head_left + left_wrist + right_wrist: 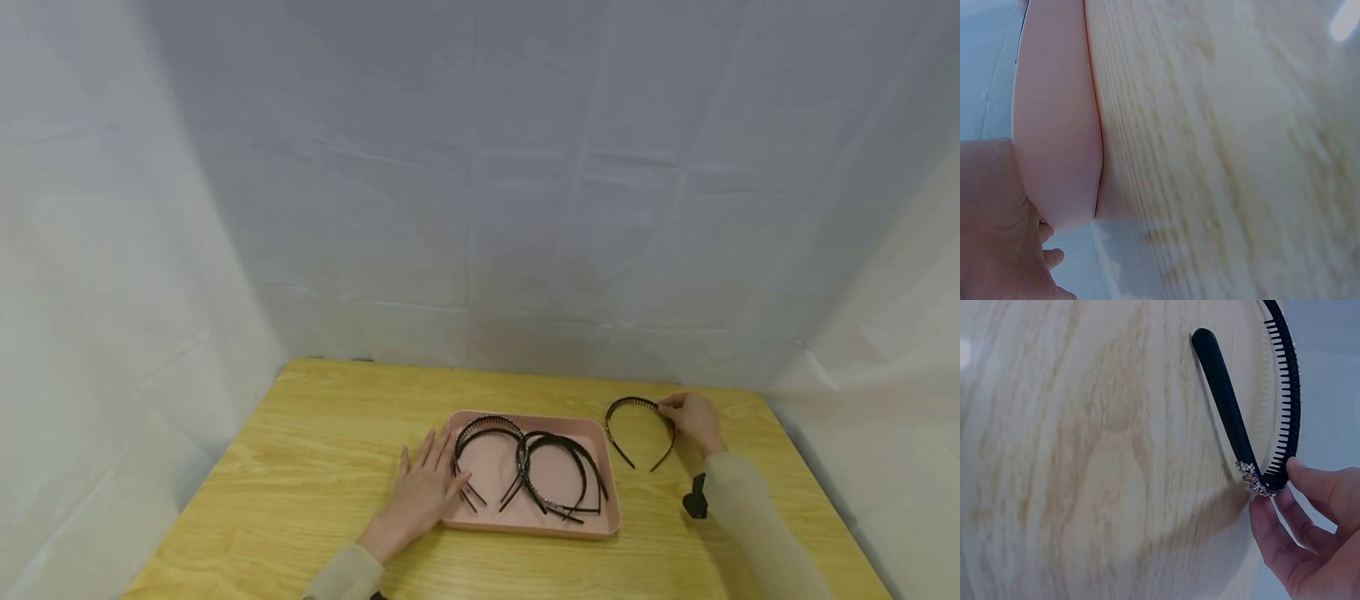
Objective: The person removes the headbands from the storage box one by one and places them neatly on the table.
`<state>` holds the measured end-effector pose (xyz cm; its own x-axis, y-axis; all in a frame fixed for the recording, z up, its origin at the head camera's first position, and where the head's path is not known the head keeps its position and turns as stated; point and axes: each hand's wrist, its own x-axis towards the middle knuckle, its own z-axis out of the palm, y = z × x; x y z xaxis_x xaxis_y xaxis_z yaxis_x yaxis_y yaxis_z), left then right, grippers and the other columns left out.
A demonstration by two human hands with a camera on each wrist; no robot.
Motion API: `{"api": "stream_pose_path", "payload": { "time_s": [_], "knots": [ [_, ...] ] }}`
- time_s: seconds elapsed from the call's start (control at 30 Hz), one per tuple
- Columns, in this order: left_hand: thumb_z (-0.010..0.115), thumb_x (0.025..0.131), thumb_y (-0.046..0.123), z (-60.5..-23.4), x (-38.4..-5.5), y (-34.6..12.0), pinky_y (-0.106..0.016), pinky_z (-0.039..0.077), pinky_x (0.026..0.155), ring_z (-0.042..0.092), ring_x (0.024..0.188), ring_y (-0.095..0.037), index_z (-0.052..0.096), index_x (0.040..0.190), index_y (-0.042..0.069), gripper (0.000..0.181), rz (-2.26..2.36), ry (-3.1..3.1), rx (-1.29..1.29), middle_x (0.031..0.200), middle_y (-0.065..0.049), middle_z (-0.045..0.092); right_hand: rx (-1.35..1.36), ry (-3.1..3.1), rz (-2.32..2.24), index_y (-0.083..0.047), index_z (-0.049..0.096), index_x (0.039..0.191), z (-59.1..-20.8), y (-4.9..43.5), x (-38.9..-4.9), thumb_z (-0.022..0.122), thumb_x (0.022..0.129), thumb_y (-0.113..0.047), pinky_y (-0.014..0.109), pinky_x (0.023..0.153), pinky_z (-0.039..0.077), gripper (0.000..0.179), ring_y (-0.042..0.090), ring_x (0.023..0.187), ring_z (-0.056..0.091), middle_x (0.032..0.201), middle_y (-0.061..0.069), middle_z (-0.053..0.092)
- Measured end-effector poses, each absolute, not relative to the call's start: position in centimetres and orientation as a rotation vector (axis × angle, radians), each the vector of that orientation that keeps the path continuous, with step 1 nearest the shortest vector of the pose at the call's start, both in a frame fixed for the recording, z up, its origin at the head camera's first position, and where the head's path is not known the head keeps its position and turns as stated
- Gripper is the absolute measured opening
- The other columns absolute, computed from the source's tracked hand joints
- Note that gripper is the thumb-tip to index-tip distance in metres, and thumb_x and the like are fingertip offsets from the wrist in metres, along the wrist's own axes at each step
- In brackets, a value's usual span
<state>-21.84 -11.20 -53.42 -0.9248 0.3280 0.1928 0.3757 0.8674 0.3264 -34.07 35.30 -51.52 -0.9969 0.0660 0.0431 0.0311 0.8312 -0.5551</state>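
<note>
My right hand (693,419) pinches a black toothed headband (632,401) by its side, at the right of the pink tray. Up close in the right wrist view, that headband (1291,394) shows comb teeth and a glittery patch, with thumb and fingers of the right hand (1316,525) at its bend. My left hand (422,492) lies with fingers spread on the left rim of the pink tray (525,530). Inside the tray, several black headbands (558,440) overlap, some with glitter. In the left wrist view, the left hand (991,225) is beside the tray's outer wall (1057,119).
The tray stands on a light wooden table (315,467). Pale sheeting (465,208) hangs behind the table and along both sides. A small black object (696,497) sits at the right sleeve's cuff.
</note>
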Motion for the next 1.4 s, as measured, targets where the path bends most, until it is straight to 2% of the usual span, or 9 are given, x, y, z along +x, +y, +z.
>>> {"api": "stream_pose_path", "payload": {
  "time_s": [0.2, 0.37, 0.6, 0.67, 0.77, 0.9, 1.17, 1.3, 1.4],
  "knots": [
    [0.045, 0.108, 0.040, -53.4, -21.9, -11.1, -0.074, 0.014, 0.115, 0.020, 0.151, -0.044, 0.029, 0.157, -0.003, 0.068, -0.539, -2.929, -0.555, 0.165, -0.022, 0.024, -0.087, -2.942, 0.877, 0.006, 0.075, 0.107, -51.7, 35.2, -33.8, 0.066, 0.098, -0.011, 0.041, 0.067, 0.054, 0.021, 0.035, 0.084, 0.067, 0.104, 0.025, 0.073],
    [0.046, 0.107, 0.040, -52.9, -21.7, -11.0, -0.073, 0.014, 0.116, 0.021, 0.151, -0.043, 0.030, 0.157, -0.003, 0.067, -0.535, -2.959, -0.546, 0.165, -0.021, 0.023, -0.087, -2.916, 0.895, 0.006, 0.074, 0.110, -51.6, 35.2, -33.7, 0.065, 0.099, -0.011, 0.046, 0.072, 0.055, 0.022, 0.039, 0.090, 0.067, 0.108, 0.026, 0.072],
    [0.047, 0.107, 0.039, -53.1, -21.9, -11.0, -0.072, 0.014, 0.117, 0.021, 0.152, -0.043, 0.030, 0.157, -0.002, 0.067, -0.545, -2.956, -0.535, 0.165, -0.021, 0.024, -0.065, -2.818, 1.012, 0.009, 0.069, 0.121, -50.6, 34.8, -34.2, 0.058, 0.104, -0.020, 0.030, 0.061, 0.052, 0.035, 0.038, 0.088, 0.070, 0.115, 0.030, 0.069],
    [0.048, 0.107, 0.038, -53.1, -21.9, -11.0, -0.073, 0.014, 0.116, 0.022, 0.151, -0.044, 0.030, 0.157, -0.003, 0.067, -0.552, -2.941, -0.543, 0.164, -0.022, 0.025, -0.050, -2.792, 1.064, 0.011, 0.067, 0.123, -50.2, 34.5, -34.2, 0.058, 0.105, -0.022, 0.031, 0.061, 0.056, 0.038, 0.041, 0.091, 0.071, 0.115, 0.031, 0.068],
    [0.049, 0.107, 0.038, -53.3, -22.1, -11.1, -0.074, 0.014, 0.115, 0.023, 0.150, -0.046, 0.030, 0.156, -0.004, 0.067, -0.549, -2.926, -0.557, 0.163, -0.023, 0.026, -0.031, -2.752, 1.160, 0.012, 0.065, 0.126, -49.7, 33.9, -34.0, 0.057, 0.105, -0.022, 0.041, 0.071, 0.062, 0.040, 0.044, 0.097, 0.070, 0.117, 0.032, 0.068],
    [0.050, 0.106, 0.037, -53.3, -22.2, -11.1, -0.075, 0.014, 0.115, 0.023, 0.150, -0.046, 0.030, 0.156, -0.004, 0.068, -0.559, -2.926, -0.554, 0.164, -0.023, 0.026, -0.006, -2.721, 1.287, 0.013, 0.061, 0.130, -49.2, 33.3, -33.7, 0.055, 0.107, -0.024, 0.049, 0.085, 0.060, 0.044, 0.046, 0.104, 0.068, 0.122, 0.033, 0.065],
    [0.049, 0.107, 0.037, -53.0, -22.2, -11.2, -0.074, 0.014, 0.116, 0.022, 0.151, -0.044, 0.030, 0.157, -0.003, 0.067, -0.561, -2.943, -0.533, 0.165, -0.021, 0.024, 0.013, -2.688, 1.558, 0.010, 0.054, 0.139, -48.5, 31.9, -33.0, 0.051, 0.108, -0.029, 0.044, 0.092, 0.058, 0.050, 0.044, 0.115, 0.064, 0.135, 0.031, 0.058],
    [0.050, 0.106, 0.037, -53.2, -22.3, -11.2, -0.075, 0.014, 0.114, 0.023, 0.150, -0.046, 0.031, 0.156, -0.004, 0.067, -0.563, -2.929, -0.541, 0.164, -0.023, 0.026, 0.111, -2.648, 1.651, 0.013, 0.053, 0.139, -48.2, 31.0, -32.5, 0.051, 0.108, -0.023, 0.039, 0.088, 0.060, 0.047, 0.035, 0.108, 0.070, 0.135, 0.034, 0.058],
    [0.049, 0.106, 0.038, -53.1, -22.3, -11.3, -0.075, 0.014, 0.115, 0.022, 0.151, -0.045, 0.030, 0.157, -0.003, 0.068, -0.557, -2.935, -0.541, 0.165, -0.022, 0.024, 0.195, -2.614, 1.735, 0.016, 0.051, 0.138, -48.3, 30.2, -32.2, 0.051, 0.108, -0.020, 0.042, 0.090, 0.059, 0.047, 0.025, 0.101, 0.073, 0.133, 0.036, 0.057]
  ]
}}
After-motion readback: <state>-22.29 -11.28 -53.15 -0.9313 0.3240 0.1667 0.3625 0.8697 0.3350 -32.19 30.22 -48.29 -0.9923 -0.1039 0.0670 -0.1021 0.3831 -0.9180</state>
